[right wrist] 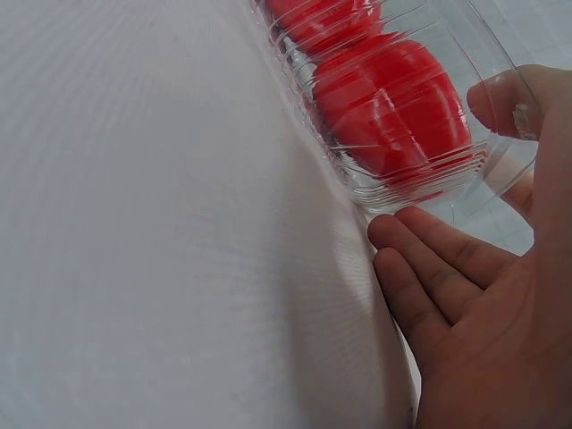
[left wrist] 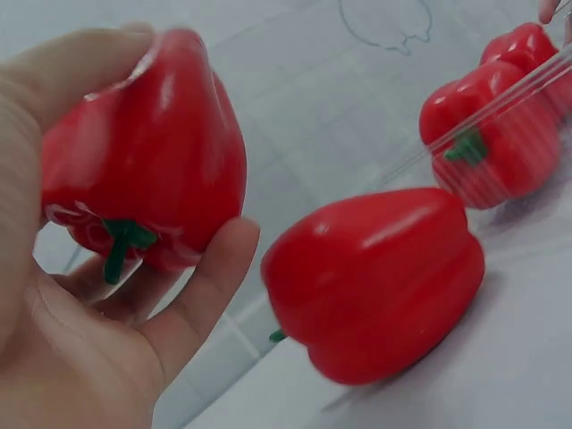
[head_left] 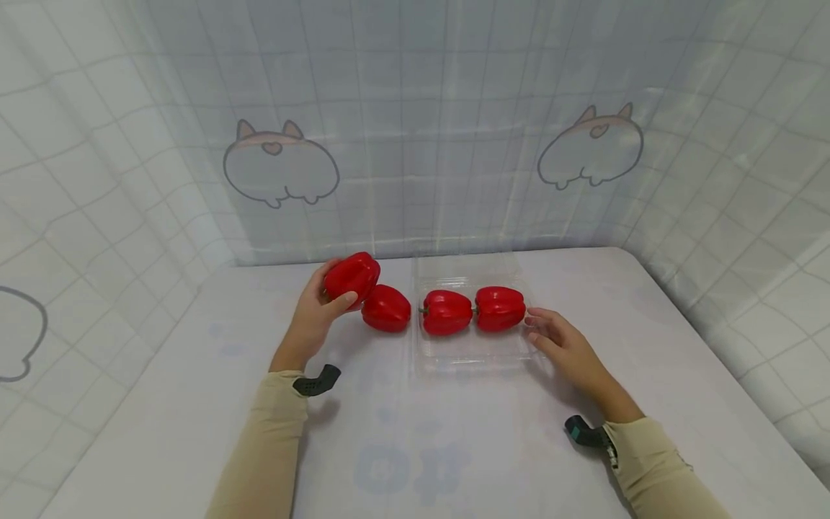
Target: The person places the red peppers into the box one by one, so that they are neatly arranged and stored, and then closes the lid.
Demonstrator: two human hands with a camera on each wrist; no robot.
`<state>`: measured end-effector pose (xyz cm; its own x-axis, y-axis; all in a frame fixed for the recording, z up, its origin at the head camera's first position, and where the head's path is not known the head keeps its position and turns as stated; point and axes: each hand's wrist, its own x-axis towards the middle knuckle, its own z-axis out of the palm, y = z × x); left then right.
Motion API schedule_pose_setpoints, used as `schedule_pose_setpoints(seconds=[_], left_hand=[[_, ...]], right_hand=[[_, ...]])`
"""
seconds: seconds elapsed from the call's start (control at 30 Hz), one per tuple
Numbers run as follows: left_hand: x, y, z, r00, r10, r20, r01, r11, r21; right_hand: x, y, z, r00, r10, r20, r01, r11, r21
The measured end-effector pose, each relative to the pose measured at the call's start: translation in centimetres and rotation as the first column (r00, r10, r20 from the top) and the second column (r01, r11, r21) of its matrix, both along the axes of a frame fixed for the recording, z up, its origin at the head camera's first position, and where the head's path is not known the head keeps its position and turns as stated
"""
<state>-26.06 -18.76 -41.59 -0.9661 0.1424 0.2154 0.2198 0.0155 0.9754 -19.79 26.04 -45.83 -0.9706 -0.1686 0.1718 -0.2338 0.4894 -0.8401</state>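
Note:
My left hand (head_left: 318, 301) grips a red bell pepper (head_left: 352, 277), raised a little above the table, its green stem visible in the left wrist view. Just beside it another red bell pepper (head_left: 386, 308) lies on the table outside the box. An open clear plastic box (head_left: 476, 347) holds two more peppers, a left one (head_left: 447, 313) and a right one (head_left: 500, 309), lying in a row. At the box's right end, my right hand (head_left: 563, 347) holds the rim, thumb over the edge and the other fingers against the outer wall.
The box's clear lid (head_left: 463, 265) stands folded back behind it. Farther back a white grid-patterned curtain (head_left: 441, 144) with cartoon drawings rises from the far edge of the white table (head_left: 389, 418). Similar sheets hang at both sides.

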Motion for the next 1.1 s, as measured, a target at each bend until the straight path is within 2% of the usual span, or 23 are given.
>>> schedule_pose_setpoints(seconds=[0.03, 0.2, 0.27, 0.4, 0.6, 0.77, 0.97, 1.1], left_hand=[[0.2, 0.2, 0.3, 1.0, -0.001, 0.01, 0.001, 1.0, -0.011], [0.2, 0.9, 0.3, 1.0, 0.025, 0.015, -0.023, 0.995, -0.099], [0.0, 1.1, 0.0, 1.0, 0.028, -0.004, -0.029, 0.992, -0.124], [0.2, 1.9, 0.4, 0.999, 0.015, -0.028, -0.02, 0.986, -0.166], [0.7, 3.6, 1.2, 0.998, -0.006, -0.056, -0.01, 0.955, -0.297], [1.0, 4.7, 1.5, 0.999, -0.033, -0.041, 0.018, 0.947, -0.32], [1.4, 5.2, 1.4, 0.997, -0.061, -0.04, 0.043, 0.934, -0.356], [1.7, 5.5, 1.3, 0.996, -0.079, -0.045, 0.058, 0.937, -0.345]], right_hand=[[0.0, 0.0, 0.1, 1.0, -0.001, 0.001, 0.001, 1.0, 0.003], [0.1, -0.1, 0.2, 1.0, 0.0, 0.003, 0.0, 1.0, 0.008], [0.1, -0.1, 0.2, 1.0, 0.004, 0.0, -0.004, 1.0, 0.007], [0.1, -0.1, 0.2, 1.0, 0.009, -0.004, -0.009, 1.0, 0.007], [0.1, -0.1, 0.2, 1.0, -0.001, 0.002, 0.001, 1.0, 0.005], [0.1, -0.1, 0.3, 1.0, -0.003, 0.004, 0.003, 1.0, 0.007], [0.1, 0.0, 0.1, 1.0, -0.009, 0.008, 0.009, 1.0, 0.011], [0.0, -0.1, 0.1, 1.0, 0.001, -0.006, -0.001, 1.0, 0.014]])
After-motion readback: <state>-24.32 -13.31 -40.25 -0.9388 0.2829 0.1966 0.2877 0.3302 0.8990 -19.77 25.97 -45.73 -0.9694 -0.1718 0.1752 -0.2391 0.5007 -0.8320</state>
